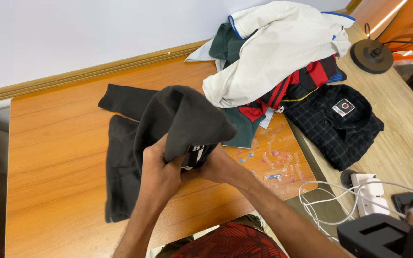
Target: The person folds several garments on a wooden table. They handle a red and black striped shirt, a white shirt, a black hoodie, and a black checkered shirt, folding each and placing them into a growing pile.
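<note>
Only real label here is the square patch (343, 107) on the dark checked shirt (336, 125) lying at the right: white with a red middle. Small see-through wrappers (272, 160), maybe plastic packets, are scattered on the surface (58, 143) beside the clothes pile.

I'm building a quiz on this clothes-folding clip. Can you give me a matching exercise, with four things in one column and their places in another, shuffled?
Things:
1. dark grey garment
2. white jacket
3. black checked shirt
4. white power strip

Places:
A. folded flat on the paler table at the right
B. on top of the clothes pile at the back
C. near the right edge, with white cables
D. lifted in both hands over the orange-brown table

Pairs: 1-D, 2-B, 3-A, 4-C. The left hand and right hand grip the garment.
</note>
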